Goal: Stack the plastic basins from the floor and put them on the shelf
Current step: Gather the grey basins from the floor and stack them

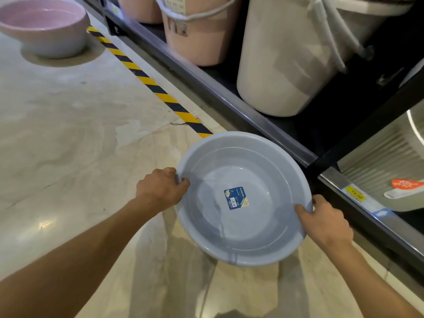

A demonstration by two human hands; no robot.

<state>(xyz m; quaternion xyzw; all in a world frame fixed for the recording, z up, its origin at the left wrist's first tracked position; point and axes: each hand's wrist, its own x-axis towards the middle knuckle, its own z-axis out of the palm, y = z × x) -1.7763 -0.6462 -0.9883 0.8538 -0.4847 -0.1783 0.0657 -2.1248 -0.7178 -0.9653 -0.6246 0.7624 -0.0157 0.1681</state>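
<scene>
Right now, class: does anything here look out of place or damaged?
Nothing looks damaged. Only the pink basin seems out of place: it sits on the floor, while both hands hold the blue basin by its rim.

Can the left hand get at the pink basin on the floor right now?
Probably not yet. The left hand is gripping the rim of the grey basin together with the right hand, and the pink basin sits far off across open floor; nothing blocks the path.

Both hands [243,207] on blue basin [243,228]
</scene>
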